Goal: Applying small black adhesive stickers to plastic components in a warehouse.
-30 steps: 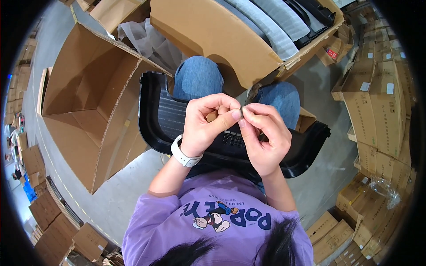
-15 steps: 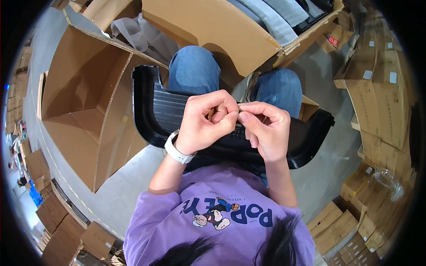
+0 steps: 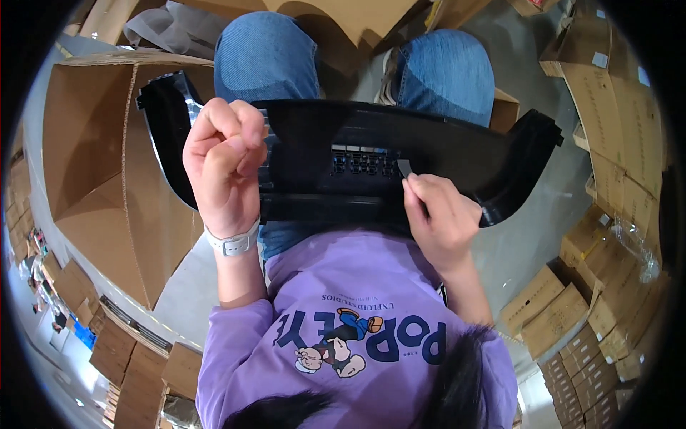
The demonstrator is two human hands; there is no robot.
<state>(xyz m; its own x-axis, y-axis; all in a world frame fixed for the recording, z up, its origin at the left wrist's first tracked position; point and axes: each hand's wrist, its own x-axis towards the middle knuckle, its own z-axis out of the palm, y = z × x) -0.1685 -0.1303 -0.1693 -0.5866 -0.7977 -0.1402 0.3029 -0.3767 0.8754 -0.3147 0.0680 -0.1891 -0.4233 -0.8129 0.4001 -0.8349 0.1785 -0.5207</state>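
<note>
Across my lap lies a long glossy black plastic part (image 3: 421, 132) with upturned, curved ends. A small slotted grid (image 3: 361, 161) sits in its middle. Between thumb and forefinger of my right hand (image 3: 444, 220) is a small thin grey strip (image 3: 404, 168), held just over the part beside the grid's right end. My left hand (image 3: 225, 164), with a white watch (image 3: 234, 244) on the wrist, is raised above the part's left side. Its fingers are curled into a pinch, and whatever they may hold is too small to make out.
A large open cardboard box (image 3: 86, 143) stands on the floor to my left. Crumpled grey wrapping (image 3: 175, 30) lies beyond it. Stacked cartons (image 3: 607, 136) line the right side, and more cardboard (image 3: 125, 350) lies at the lower left.
My hands were together over the part's middle and have parted, the left going left, the right slightly lower. The grey strip now shows in my right fingers. My view has shifted nearer my lap.
</note>
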